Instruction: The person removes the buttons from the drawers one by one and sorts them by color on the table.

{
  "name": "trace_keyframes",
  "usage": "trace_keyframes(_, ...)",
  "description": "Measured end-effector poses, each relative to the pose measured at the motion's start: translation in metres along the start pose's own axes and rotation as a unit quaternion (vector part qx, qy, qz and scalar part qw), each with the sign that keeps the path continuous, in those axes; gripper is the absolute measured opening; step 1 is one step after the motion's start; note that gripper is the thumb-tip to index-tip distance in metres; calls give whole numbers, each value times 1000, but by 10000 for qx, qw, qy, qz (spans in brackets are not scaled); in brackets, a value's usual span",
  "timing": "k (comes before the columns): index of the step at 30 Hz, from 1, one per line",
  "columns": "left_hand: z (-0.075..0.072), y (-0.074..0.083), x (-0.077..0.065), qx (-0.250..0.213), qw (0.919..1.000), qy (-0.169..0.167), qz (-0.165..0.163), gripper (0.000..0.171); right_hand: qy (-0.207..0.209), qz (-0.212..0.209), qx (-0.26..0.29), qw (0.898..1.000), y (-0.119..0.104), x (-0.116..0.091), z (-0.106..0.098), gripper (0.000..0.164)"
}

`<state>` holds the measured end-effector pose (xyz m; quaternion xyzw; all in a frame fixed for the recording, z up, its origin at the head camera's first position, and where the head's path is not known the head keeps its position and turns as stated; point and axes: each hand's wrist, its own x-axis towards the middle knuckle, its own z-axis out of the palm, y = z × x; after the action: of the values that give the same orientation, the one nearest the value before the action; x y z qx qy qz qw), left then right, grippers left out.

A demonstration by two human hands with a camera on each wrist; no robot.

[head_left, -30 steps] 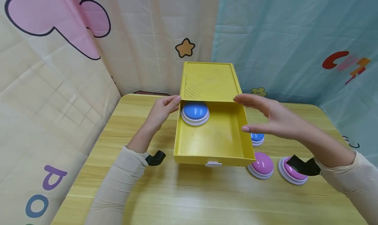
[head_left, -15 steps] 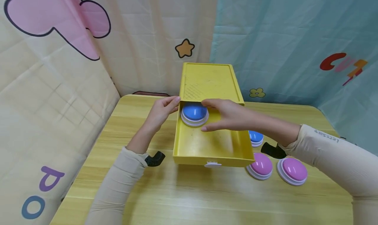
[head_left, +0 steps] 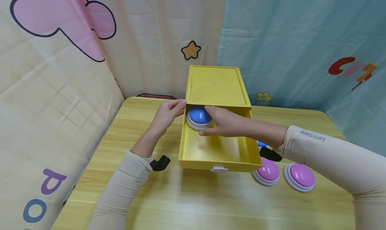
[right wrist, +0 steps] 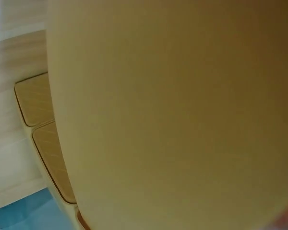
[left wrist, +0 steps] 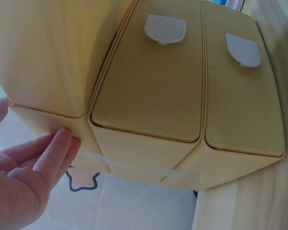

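Note:
A yellow drawer cabinet (head_left: 217,85) stands on the table with its top drawer (head_left: 220,164) pulled out. In the drawer's back left corner sits a push button with a blue dome (head_left: 199,115) and white base. My right hand (head_left: 226,122) reaches into the drawer and holds this button, fingers at the dome's right side and thumb by the front of the base. At the cabinet's upper left front corner is my left hand (head_left: 167,114). Its fairly straight fingers (left wrist: 57,153) rest on the side wall in the left wrist view. Yellow drawer wall fills most of the right wrist view.
Two pink push buttons (head_left: 268,171) (head_left: 302,175) lie on the wooden table (head_left: 211,203) right of the cabinet. Another blue button (head_left: 261,144) is partly hidden behind the right wrist. Lower drawers with white handles (left wrist: 165,29) show in the left wrist view. Printed curtains (head_left: 144,49) surround the table.
My right hand has moved left from the cabinet's right edge into the drawer, closing around the blue button. The left hand has stayed at the corner. The button has not visibly shifted.

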<state>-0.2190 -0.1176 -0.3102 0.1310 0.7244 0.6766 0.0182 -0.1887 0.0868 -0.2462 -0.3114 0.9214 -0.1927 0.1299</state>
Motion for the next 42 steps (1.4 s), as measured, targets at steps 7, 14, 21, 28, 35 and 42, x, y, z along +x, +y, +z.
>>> trace_keyframes(7,1,0,0,51,10000,32,-3,45,175,-97,-375,9991,2,0,1,81)
trace_keyframes(14,0,0,0,39,10000,-5,-9,45,459,-281,-442,9976,6,0,6,72)
trace_keyframes(21,-1,1,0,-20,10000,-17,-55,44,580,-242,-654,9959,5,2,8,70)
trace_keyframes(28,0,0,1,-20,10000,-1,-47,45,586,-289,-561,9963,8,6,8,66)
trace_keyframes(35,0,-1,1,21,10000,-9,-6,46,659,-276,-329,9969,10,5,9,66)
trace_keyframes(42,-1,-1,1,25,10000,-25,-34,46,679,-356,-189,9969,8,-2,6,66)
